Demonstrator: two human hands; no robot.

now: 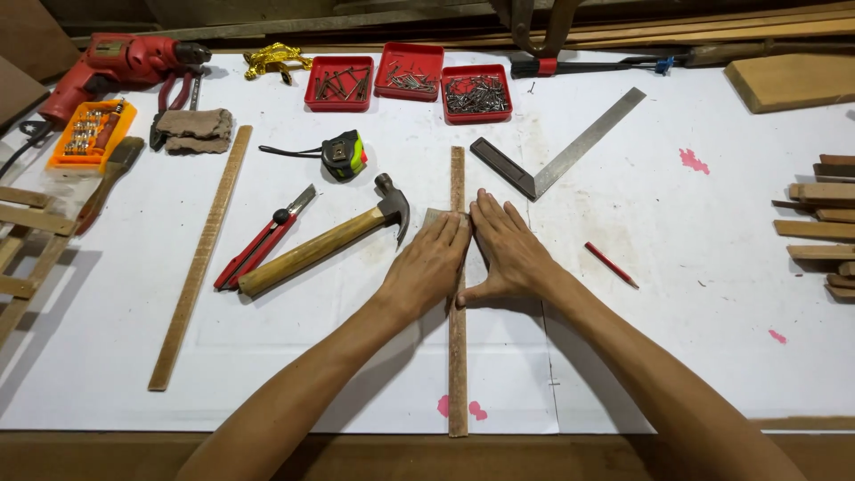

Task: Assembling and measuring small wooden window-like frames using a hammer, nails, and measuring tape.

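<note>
Wooden strip running near to far at table centre, pinned flat under left hand and right hand, fingers together, sandpaper beneath; claw hammer just left.

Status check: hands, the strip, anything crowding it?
Both hands flat: left hand, right hand pressing sandpaper on wooden strip. Hammer close left, not touching.

Left hand: bare, no glove, ring or watch seen | right hand: bare | forearms: no sleeves seen
</note>
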